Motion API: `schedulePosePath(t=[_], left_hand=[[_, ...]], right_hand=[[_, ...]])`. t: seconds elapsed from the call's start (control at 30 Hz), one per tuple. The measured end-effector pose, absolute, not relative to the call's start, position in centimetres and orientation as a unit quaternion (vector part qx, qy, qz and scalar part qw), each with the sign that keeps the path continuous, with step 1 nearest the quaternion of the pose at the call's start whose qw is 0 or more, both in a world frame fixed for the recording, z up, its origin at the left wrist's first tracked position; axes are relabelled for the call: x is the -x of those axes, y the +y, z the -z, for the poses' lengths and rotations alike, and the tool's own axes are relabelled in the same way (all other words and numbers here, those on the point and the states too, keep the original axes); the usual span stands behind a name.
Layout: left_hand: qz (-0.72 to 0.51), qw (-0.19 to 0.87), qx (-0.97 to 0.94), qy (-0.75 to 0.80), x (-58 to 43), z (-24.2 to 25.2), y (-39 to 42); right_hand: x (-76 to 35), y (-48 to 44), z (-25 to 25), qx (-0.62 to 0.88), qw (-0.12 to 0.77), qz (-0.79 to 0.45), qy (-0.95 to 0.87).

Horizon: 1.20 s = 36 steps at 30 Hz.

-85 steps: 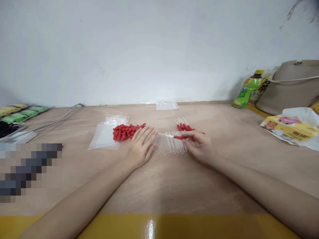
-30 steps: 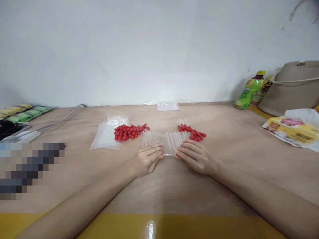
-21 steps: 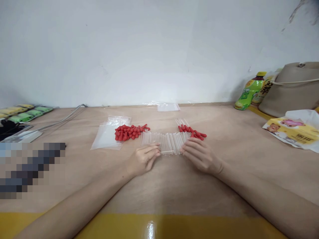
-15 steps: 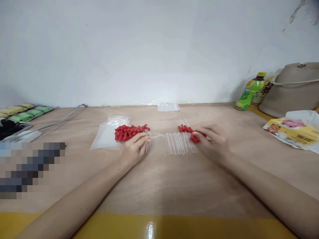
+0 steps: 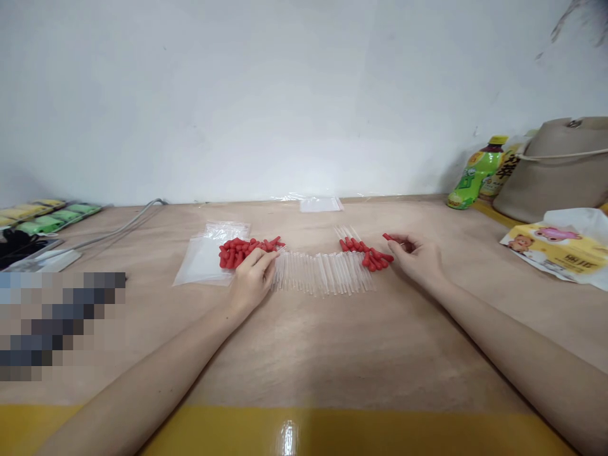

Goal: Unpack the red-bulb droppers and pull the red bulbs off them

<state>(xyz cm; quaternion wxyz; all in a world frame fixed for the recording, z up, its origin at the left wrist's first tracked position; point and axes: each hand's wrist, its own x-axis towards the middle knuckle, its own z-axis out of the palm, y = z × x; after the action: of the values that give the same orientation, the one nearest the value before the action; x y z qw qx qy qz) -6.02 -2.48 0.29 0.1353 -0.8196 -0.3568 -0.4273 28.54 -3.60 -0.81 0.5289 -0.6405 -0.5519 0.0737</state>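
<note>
My left hand (image 5: 254,275) is closed in a pinch at the left end of a row of thin clear tubes (image 5: 325,273). From its fingertips a short piece of thin clear tube (image 5: 283,249) sticks out. Just behind that hand lies a heap of red rubber bulbs (image 5: 232,253). My right hand (image 5: 418,256) pinches a single red rubber bulb (image 5: 386,237) between thumb and fingers, above the tabletop. To its left, several red-bulbed droppers (image 5: 350,243) lie with clear stems pointing away. More red bulbs (image 5: 377,260) rest at the right end of the tubes.
Clear plastic bags (image 5: 197,263) lie behind the red heap, and another bag (image 5: 320,204) is by the wall. At right stand a green bottle (image 5: 476,174) and a beige bag (image 5: 555,168), with a yellow-white packet (image 5: 555,247) in front. A grey cable (image 5: 128,223) runs along the left.
My right hand has moved up and right, off the red bulbs, and now holds one bulb. The tube at my left fingertips shows less length and tilts more upward.
</note>
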Motion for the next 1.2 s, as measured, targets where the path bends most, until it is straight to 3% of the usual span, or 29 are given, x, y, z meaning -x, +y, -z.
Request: schedulePosePath(t=[0.3,0.7,0.9,1.2], left_hand=[[0.369,0.194,0.857,-0.302,4.8,-0.8,-3.1],[0.337,0.105,0.896,-0.269,4.6,-1.0,-3.8],[0.314,0.088,0.899,-0.294,4.8,-1.1,-3.9],[0.321,0.079,0.897,-0.293,4.9,-0.9,-3.6]], right_hand=[[-28.5,-3.4,1.0,0.629,0.546,-0.112,-0.542],[-28.9,-3.5,1.2,0.674,0.459,-0.119,-0.567],[-28.7,-3.8,0.8,0.678,0.466,-0.131,-0.553],[-28.5,-3.6,0.2,0.662,0.442,-0.025,-0.605]])
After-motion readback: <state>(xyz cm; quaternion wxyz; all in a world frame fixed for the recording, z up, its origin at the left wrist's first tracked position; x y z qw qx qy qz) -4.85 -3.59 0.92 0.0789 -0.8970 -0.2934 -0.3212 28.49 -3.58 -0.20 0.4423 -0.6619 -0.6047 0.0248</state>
